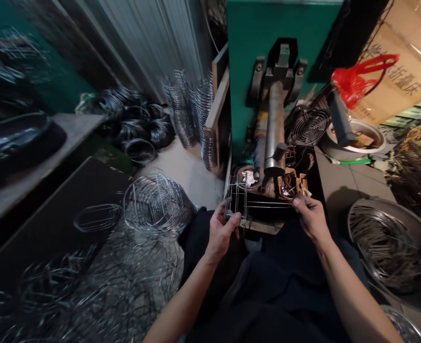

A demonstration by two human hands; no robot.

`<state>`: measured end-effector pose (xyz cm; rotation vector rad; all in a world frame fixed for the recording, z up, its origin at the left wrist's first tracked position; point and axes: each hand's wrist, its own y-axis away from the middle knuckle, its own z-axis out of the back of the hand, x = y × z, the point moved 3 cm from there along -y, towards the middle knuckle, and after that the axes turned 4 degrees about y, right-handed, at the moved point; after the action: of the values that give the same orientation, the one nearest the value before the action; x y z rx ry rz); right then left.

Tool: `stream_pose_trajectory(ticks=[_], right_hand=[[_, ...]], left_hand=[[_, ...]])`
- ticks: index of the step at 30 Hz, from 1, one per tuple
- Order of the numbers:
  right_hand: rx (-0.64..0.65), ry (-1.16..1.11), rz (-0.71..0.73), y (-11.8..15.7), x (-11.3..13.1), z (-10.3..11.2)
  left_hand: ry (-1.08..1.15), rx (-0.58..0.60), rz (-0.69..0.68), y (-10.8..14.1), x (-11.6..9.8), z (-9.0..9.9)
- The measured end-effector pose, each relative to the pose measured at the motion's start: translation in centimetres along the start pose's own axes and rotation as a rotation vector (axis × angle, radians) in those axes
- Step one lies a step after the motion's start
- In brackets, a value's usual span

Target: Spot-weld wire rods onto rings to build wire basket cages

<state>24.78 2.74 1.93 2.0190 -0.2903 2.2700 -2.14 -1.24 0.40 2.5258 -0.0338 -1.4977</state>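
My left hand (223, 228) is closed around the lower left side of a small wire frame (246, 195), a grid of thin metal bars held above my lap. Two thin straight wires (269, 205) run level from near this frame to my right hand (310, 218), whose thumb and fingers pinch their right ends. Whether the wires touch the frame cannot be made out. Just beyond both hands, the round steel arm (276, 126) of a green machine (244, 57) points toward me.
Left of my legs stand a bundle of wire hoops (156, 202) and a heap of wire pieces (135, 276). On the right are a basin of short rods (385, 243), a white pot (375, 146) and a red plastic bag (353, 85). Stacked wire racks (184, 109) stand behind.
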Motion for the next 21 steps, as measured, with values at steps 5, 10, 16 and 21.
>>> stream_pose_trajectory(ticks=[5,10,16,21], right_hand=[[0.025,0.061,0.018,-1.3,-1.2,0.5],[0.042,0.054,0.030,-1.8,-2.6,1.4],[0.025,0.095,0.050,-2.1,-3.2,1.9],[0.025,0.089,0.087,-2.6,-3.5,2.3]], left_hand=[[-0.017,-0.010,-0.005,-0.8,0.6,-1.2],[-0.024,-0.016,0.006,-1.2,1.1,-1.8],[-0.029,-0.030,0.015,-1.4,1.2,-2.2],[-0.022,-0.022,0.013,-1.5,1.1,-2.8]])
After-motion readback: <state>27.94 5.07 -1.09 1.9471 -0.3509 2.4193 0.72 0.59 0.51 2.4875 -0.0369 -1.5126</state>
